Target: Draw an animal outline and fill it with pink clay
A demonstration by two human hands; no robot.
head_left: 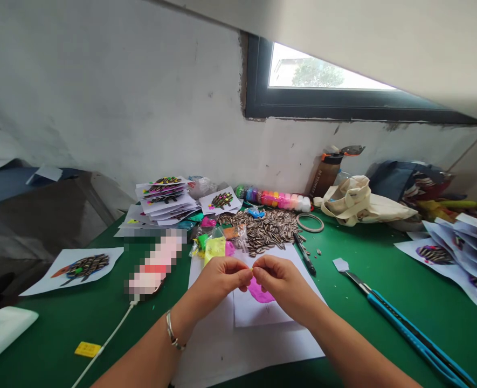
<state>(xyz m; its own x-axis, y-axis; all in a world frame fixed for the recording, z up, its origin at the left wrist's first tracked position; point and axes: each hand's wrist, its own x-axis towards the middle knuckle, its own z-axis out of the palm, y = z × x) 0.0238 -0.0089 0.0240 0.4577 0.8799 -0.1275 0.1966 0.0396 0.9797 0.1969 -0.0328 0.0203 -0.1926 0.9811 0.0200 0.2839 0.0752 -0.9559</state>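
My left hand [225, 277] and my right hand [281, 280] meet fingertip to fingertip above white paper [209, 345]. Both are pinched together around a tiny yellowish bit that barely shows between the fingertips. Beneath them, a flat magenta clay shape [261, 293] lies on a smaller white sheet [258, 318], partly covered by my hands. Just beyond my left hand sit a yellow clay piece [214, 248] and small clay packets [230, 233]. A heap of striped sunflower seeds [272, 229] spreads behind my hands.
A black pen [305, 256] and a blue utility knife [416, 334] lie to the right. Stacks of seed pictures [167, 200] stand at back left and far right. A pink phone-like object [155, 267] with a cable is at left; a bottle [325, 175] and cloth bag [363, 202] stand behind.
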